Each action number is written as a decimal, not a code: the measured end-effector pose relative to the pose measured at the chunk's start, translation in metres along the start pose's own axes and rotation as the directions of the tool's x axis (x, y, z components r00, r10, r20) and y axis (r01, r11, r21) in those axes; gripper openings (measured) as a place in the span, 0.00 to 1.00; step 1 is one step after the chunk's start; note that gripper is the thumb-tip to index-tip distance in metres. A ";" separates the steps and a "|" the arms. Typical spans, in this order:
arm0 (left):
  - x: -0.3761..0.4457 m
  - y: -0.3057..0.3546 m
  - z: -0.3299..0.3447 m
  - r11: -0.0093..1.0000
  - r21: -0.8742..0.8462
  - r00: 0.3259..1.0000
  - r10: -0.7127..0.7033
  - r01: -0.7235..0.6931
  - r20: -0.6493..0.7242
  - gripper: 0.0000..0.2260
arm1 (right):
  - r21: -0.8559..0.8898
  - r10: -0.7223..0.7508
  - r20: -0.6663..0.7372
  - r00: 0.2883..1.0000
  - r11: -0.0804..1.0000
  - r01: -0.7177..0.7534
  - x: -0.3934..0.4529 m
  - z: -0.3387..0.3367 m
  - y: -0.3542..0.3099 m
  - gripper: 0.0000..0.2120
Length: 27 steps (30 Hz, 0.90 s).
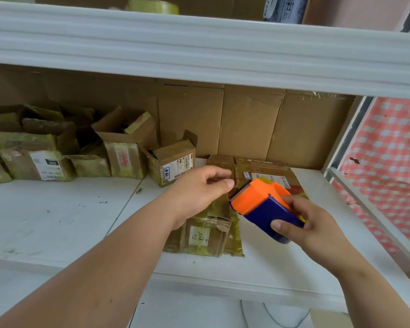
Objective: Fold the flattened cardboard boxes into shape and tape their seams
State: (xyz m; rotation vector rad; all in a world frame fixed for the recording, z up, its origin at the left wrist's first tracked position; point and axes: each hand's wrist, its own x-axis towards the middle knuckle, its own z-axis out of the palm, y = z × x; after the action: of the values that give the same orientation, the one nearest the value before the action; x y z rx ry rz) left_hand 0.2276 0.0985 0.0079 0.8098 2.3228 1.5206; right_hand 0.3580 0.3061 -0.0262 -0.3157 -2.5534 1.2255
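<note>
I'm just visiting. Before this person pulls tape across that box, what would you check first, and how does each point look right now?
1. Tape dispenser firmly held by the right hand: ok.
2. Left hand pinching the tape end: cannot tell.
3. Toothed blade facing the left hand: ok.
4. Box resting on the shelf: ok.
5. Box flaps closed flat for taping: cannot tell, the hands hide them.

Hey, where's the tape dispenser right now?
In the head view, the orange and blue tape dispenser is right of centre, held in the right hand just above the flattened cardboard box, with the left hand beside it.
</note>
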 end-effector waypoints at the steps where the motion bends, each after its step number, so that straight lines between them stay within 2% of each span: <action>1: 0.000 0.003 0.000 1.000 0.000 1.000 -0.005 0.005 0.024 0.11 | 0.010 -0.010 0.010 1.000 1.000 0.010 -0.001 -0.001 -0.001 0.15; 6: 0.000 0.015 0.005 0.994 0.111 0.998 0.013 -0.020 0.069 0.09 | 0.082 -0.045 0.036 0.998 0.996 0.042 -0.007 -0.006 -0.008 0.15; 8: -0.001 0.018 0.007 0.990 0.141 0.998 0.018 -0.025 0.057 0.10 | 0.108 -0.054 0.046 0.997 0.993 0.049 -0.009 -0.008 -0.010 0.19; 12: -0.003 0.022 0.010 0.999 0.030 0.998 -0.013 0.011 0.059 0.11 | 0.128 -0.066 0.073 0.995 0.990 0.056 -0.011 -0.011 -0.008 0.22; 15: -0.002 0.022 0.011 1.000 -0.003 0.999 -0.028 0.028 0.045 0.07 | 0.174 -0.078 0.095 0.992 0.983 0.060 -0.010 -0.015 -0.008 0.25; 17: -0.001 0.022 0.011 0.999 -0.041 0.998 -0.032 0.034 0.046 0.04 | 0.208 -0.081 0.090 0.993 0.976 0.061 -0.009 -0.017 -0.009 0.22; 21: -0.003 0.024 0.013 0.998 -0.049 0.998 -0.042 0.044 0.041 0.07 | 0.203 -0.068 0.069 0.995 0.978 0.052 -0.006 -0.017 -0.015 0.16; 27: -0.006 0.026 0.014 0.999 -0.042 0.998 -0.033 0.030 -0.062 0.10 | 0.084 -0.089 -0.002 0.996 0.992 0.089 0.000 -0.012 -0.019 0.27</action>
State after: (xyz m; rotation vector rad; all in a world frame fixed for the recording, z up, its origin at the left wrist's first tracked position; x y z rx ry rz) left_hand 0.2476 0.1132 0.0253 0.7220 2.3281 1.5967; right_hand 0.3608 0.3030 -0.0038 -0.1803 -2.4805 1.2964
